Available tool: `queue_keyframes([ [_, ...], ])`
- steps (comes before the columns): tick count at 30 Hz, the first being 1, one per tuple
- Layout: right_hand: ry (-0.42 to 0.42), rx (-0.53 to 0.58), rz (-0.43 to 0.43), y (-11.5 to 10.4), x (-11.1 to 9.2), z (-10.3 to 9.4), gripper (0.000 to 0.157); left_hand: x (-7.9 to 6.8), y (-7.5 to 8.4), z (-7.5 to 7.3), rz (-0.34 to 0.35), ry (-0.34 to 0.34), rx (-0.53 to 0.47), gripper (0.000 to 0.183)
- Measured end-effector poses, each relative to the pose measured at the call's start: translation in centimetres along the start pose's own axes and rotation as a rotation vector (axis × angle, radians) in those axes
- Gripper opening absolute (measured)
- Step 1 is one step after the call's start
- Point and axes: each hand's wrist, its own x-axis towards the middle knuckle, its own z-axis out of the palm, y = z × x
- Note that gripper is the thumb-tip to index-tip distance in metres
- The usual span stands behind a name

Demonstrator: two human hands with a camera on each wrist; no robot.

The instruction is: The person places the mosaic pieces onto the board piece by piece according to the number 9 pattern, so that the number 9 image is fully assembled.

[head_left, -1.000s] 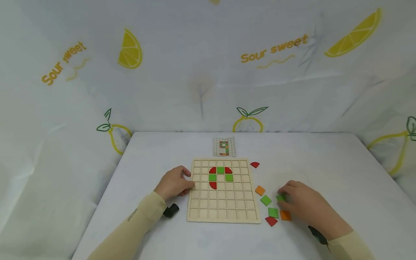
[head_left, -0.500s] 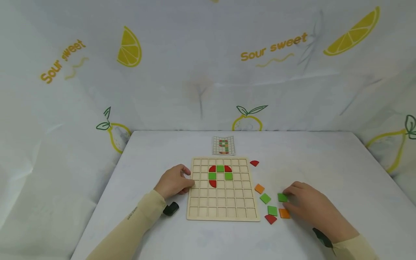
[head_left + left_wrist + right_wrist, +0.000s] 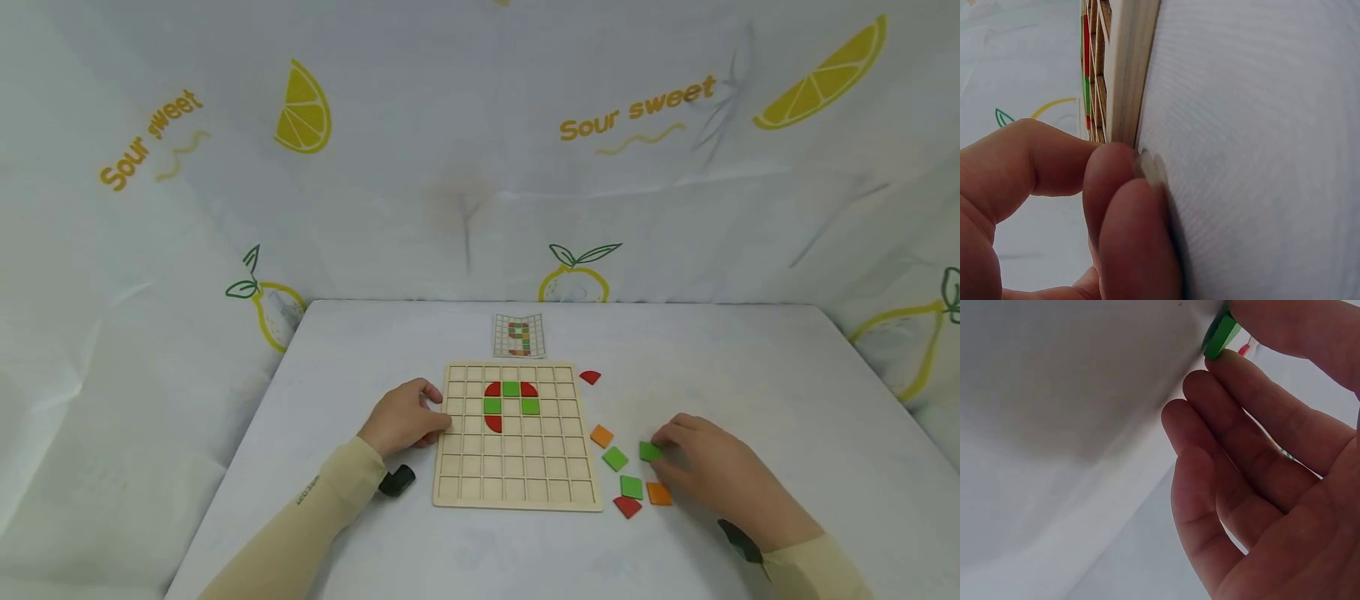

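Note:
A wooden grid board (image 3: 491, 467) lies on the table, with green squares and red quarter-round tiles set in its upper cells. At the board's left edge, my left hand (image 3: 403, 418) holds the rim, thumb against the top and curled fingers along the side; the left wrist view shows them at the board's edge (image 3: 1129, 81). My right hand (image 3: 712, 467) pinches a green square tile (image 3: 648, 451) by thumb and index finger, right of the board. In the right wrist view the tile (image 3: 1221, 337) sits between those fingertips, the other fingers loosely bent.
Loose tiles lie right of the board: an orange square (image 3: 602, 436), green squares (image 3: 616, 458), a red quarter-round (image 3: 627, 507) and another orange square (image 3: 659, 493). One red piece (image 3: 590, 377) rests near the upper right corner. A pattern card (image 3: 519, 336) lies behind the board.
The right hand has shifted slightly; the green tile at its fingertips now shows more fully than a second ago. The left hand stays at the board's edge. The whole view shifts slightly.

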Motion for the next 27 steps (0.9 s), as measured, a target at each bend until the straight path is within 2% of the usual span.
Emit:
queue_keyframes([
  [9, 0.044, -0.011, -0.117, -1.6, 1.3, -0.9, 0.025, 0.1, -0.2, 0.0, 0.002, 0.016, 0.008, 0.034],
  [20, 0.08, 0.022, -0.216, -5.3, 3.4, -1.6, 0.021, 0.5, -0.3, 0.1, -0.011, 0.01, 0.011, 0.033],
  [27, 0.111, 0.033, -0.317, -7.8, 4.9, -1.5, 0.021, 0.5, -0.4, 0.1, -0.005, 0.013, 0.012, 0.033],
])
